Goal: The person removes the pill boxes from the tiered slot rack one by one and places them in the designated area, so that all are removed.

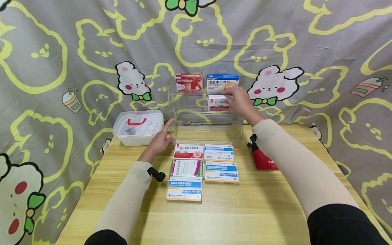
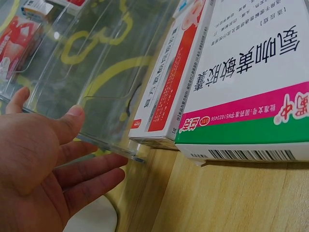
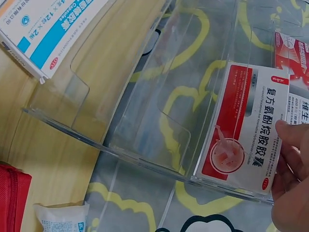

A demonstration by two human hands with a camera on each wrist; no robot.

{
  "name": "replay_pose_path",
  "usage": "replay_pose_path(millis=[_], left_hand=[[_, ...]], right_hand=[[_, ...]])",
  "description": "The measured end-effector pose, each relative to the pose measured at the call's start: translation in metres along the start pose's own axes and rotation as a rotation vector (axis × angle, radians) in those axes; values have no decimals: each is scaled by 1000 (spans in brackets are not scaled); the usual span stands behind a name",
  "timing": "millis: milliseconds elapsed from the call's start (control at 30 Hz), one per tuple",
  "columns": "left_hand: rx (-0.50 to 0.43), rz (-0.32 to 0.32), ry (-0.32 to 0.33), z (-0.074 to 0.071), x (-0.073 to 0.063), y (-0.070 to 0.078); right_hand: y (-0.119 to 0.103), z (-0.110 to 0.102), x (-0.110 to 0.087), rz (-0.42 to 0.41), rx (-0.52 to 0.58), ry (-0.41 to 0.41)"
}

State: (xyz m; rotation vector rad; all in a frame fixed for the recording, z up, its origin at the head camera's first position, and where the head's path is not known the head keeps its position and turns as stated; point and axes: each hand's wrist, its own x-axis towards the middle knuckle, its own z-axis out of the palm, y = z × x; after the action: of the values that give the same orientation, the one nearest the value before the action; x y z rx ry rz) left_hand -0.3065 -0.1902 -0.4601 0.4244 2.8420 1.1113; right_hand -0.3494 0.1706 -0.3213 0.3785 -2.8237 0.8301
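Observation:
A clear stepped display rack (image 1: 206, 133) stands at the back of the table. My right hand (image 1: 242, 103) pinches the upper edge of a red-and-white medicine box (image 1: 216, 103), which sits upright in the second tier, at the right. In the right wrist view, the thumb lies at the edge of this box (image 3: 246, 130). Above it, on the top tier, stand a red medicine box (image 1: 189, 83) and a blue-and-white vitamin D box (image 1: 222, 81). My left hand (image 1: 160, 141) is at the rack's left side, its fingers (image 2: 91, 171) extended and holding nothing.
In front of the rack lie several flat medicine boxes, among them a red-and-white one (image 1: 188, 151), a green-and-magenta one (image 1: 186, 168) and blue-and-white ones (image 1: 222, 172). A lidded plastic case (image 1: 137, 127) stands left; a red pouch (image 1: 264, 161) lies right. A patterned curtain (image 1: 202, 37) hangs behind.

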Motion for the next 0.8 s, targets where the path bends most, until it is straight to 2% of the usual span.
replay_pose_path(millis=[500, 800], left_hand=[[2, 15, -2, 1, 2, -2], [1, 22, 1, 1, 2, -2]], right_hand=[[-2, -3, -1, 71, 94, -28], [-2, -3, 1, 35, 107, 20]])
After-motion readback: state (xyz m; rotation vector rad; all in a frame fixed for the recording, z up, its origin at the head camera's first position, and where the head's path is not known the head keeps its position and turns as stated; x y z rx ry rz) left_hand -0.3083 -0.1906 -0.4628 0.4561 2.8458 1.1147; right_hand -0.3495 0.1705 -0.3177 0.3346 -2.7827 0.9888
